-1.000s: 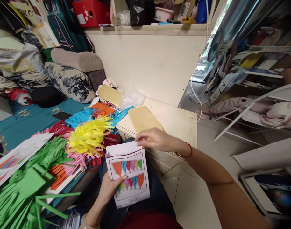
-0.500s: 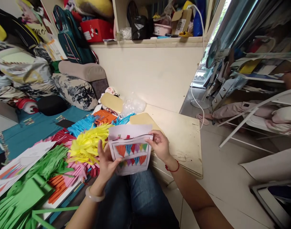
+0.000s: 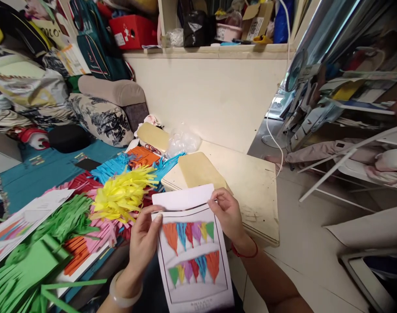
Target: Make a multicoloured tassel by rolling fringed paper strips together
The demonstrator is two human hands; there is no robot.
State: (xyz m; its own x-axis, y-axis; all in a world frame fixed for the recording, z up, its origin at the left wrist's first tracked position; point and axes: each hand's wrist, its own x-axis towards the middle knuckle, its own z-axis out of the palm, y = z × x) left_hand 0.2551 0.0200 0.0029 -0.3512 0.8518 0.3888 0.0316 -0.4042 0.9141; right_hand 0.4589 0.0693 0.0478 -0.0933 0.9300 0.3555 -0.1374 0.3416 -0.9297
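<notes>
Above the lap, between the pile of paper on the left and the wooden bench [image 3: 257, 191] on the right, a white packet [image 3: 193, 258] is held up, its printed picture of coloured tassels turned to the wearer. The left hand [image 3: 143, 239] grips its left edge near the top, thumb on the front and fingers mostly hidden behind; the right hand [image 3: 229, 215] pinches the upper right corner between thumb and fingers. The flap [image 3: 182, 198] stands up past a dark line across the top, so the packet looks unsealed, though whether anything is inside cannot be told. On the left, much seems already done: yellow fringe [image 3: 123, 195], blue fringe [image 3: 112, 167], pink strips [image 3: 107, 234] and orange strips [image 3: 77, 254] lie heaped together, out in the open and cut into ribbons. The green paper [image 3: 38, 256] nearest the wearer is slit into long strips but keeps a flat, uncut band, and a second packet [image 3: 25, 226], with a similar print, lies beside and partly over the heap. What appears left is the sorting: no piece in view hangs on a string as in the printed picture, the colours overlap loosely, and neither hand touches any of them.
</notes>
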